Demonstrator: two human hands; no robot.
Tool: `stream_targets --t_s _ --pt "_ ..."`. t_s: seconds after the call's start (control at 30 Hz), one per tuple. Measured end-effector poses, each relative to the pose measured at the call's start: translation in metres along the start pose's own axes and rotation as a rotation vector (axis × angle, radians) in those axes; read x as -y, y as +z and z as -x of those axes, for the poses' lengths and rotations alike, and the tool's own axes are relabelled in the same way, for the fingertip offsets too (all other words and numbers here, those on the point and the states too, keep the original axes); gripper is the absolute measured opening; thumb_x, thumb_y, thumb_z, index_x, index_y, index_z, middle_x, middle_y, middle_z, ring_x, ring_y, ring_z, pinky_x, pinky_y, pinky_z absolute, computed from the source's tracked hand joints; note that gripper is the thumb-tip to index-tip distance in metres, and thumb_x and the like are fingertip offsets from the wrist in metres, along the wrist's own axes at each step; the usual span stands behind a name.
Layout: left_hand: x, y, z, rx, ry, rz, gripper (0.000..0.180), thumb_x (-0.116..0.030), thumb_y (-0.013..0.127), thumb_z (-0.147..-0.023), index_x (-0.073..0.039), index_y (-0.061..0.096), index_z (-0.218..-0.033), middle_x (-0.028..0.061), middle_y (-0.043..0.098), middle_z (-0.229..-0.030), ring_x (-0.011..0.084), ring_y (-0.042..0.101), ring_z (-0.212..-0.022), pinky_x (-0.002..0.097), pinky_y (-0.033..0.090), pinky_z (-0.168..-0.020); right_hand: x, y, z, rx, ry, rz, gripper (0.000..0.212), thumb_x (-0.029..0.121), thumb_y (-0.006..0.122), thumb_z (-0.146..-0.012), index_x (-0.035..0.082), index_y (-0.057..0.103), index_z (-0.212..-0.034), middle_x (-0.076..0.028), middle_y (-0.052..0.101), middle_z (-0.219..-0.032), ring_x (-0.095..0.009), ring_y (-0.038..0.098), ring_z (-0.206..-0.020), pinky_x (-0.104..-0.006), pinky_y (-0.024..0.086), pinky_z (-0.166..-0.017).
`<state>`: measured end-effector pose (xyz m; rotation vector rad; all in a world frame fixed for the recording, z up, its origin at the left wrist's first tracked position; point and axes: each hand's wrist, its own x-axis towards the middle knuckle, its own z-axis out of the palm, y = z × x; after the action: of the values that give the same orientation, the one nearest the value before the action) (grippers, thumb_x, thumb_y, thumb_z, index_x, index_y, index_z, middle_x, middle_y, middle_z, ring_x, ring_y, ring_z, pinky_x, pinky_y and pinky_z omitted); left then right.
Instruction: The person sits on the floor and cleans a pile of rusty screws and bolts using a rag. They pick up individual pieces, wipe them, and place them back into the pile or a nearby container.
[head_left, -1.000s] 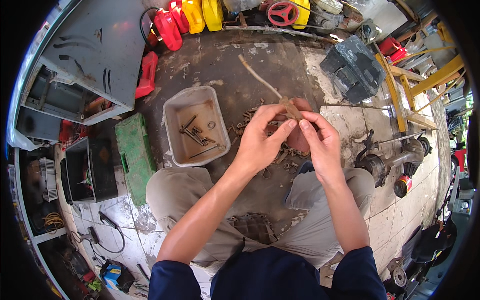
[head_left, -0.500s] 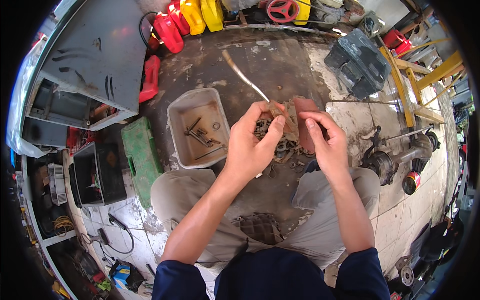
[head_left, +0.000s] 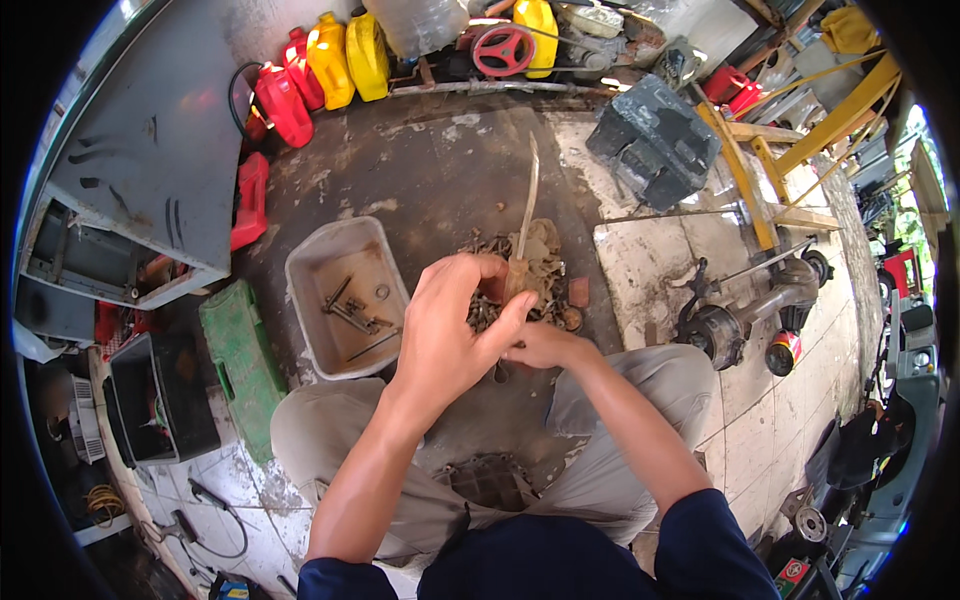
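Note:
My left hand point(head_left: 440, 310) is closed around the lower end of a thin, slightly curved pale rod point(head_left: 530, 195), which points up and away. A brown piece shows where the rod meets my fingers. My right hand point(head_left: 545, 345) is lower, just past my left thumb, over a pile of small dirty metal parts point(head_left: 487, 313); its fingertips are mostly hidden, so I cannot tell what they hold. Behind the pile lies a crumpled tan rag point(head_left: 541, 243). At the pile's right sits a small reddish-brown piece point(head_left: 578, 291).
Left of the pile stands a grey plastic tub point(head_left: 300, 275) with bolts and a ring inside. Further left are a green case point(head_left: 242, 350) and a black bin point(head_left: 165, 400). A dark toolbox point(head_left: 655, 140) and a metal shaft assembly point(head_left: 750, 310) are to the right.
My right hand has left the reddish-brown sheet and moved left and down, beneath my left hand. The rod has swung from leaning left to nearly upright. The view has shifted right.

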<state>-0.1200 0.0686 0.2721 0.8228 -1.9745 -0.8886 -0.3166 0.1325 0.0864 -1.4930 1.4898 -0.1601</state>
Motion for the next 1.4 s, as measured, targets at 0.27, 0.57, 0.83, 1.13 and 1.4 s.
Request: stream_targets --t_s 0.27,0.57,0.83,1.13,1.4 --pt "0.003 -0.008 0.004 -0.017 -0.057 0.015 0.028 -0.016 0.077 -0.077 -0.002 0.058 -0.091 0.0084 0.062 -0.084 0.0207 0.058 -0.078 0.0328 0.046 -0.075 -0.044 0.005 -0.040 -0.289 0.339 0.085 0.029 0.029 0.065 -0.085 0.010 0.068 -0.106 -0.015 0.065 -0.111 -0.031 0.059 -0.106 -0.0414 0.046 -0.089" --pt "0.012 0.000 -0.002 0.019 -0.208 0.032 0.030 -0.020 0.078 -0.077 -0.004 0.057 -0.091 0.0063 0.059 -0.078 0.0201 0.057 -0.076 0.0330 0.044 -0.073 -0.096 0.034 -0.090 -0.609 0.591 -0.037 0.058 0.026 0.066 -0.086 0.015 0.041 -0.138 -0.014 0.046 -0.137 -0.035 0.046 -0.123 -0.0466 0.040 -0.100" --pt "0.021 0.007 -0.002 0.048 -0.277 0.090 0.028 -0.017 0.072 -0.082 -0.002 0.051 -0.094 0.0079 0.060 -0.080 0.0216 0.058 -0.079 0.0354 0.046 -0.076 -0.163 0.036 -0.124 -0.939 0.527 -0.276 0.032 0.021 0.065 -0.085 0.007 0.058 -0.112 -0.013 0.066 -0.098 -0.036 0.060 -0.099 -0.0472 0.046 -0.086" --pt "0.024 0.008 0.006 0.037 -0.302 0.263 0.029 -0.009 0.059 -0.088 -0.001 0.042 -0.110 0.0185 0.061 -0.079 0.0369 0.063 -0.079 0.0450 0.047 -0.066 -0.039 -0.091 -0.066 -1.132 0.377 0.153 0.027 0.028 0.053 -0.093 0.003 0.063 -0.096 -0.019 0.064 -0.102 -0.041 0.059 -0.095 -0.0468 0.047 -0.080" --pt "0.027 0.013 0.005 -0.072 -0.193 0.171 0.029 -0.011 0.052 -0.094 -0.002 0.043 -0.120 0.0242 0.061 -0.094 0.0407 0.060 -0.089 0.0467 0.045 -0.077 0.081 -0.136 0.019 -0.952 0.048 -0.854 0.040 0.031 0.046 -0.100 -0.003 0.051 -0.120 -0.013 0.061 -0.113 -0.021 0.058 -0.098 -0.0366 0.045 -0.088"
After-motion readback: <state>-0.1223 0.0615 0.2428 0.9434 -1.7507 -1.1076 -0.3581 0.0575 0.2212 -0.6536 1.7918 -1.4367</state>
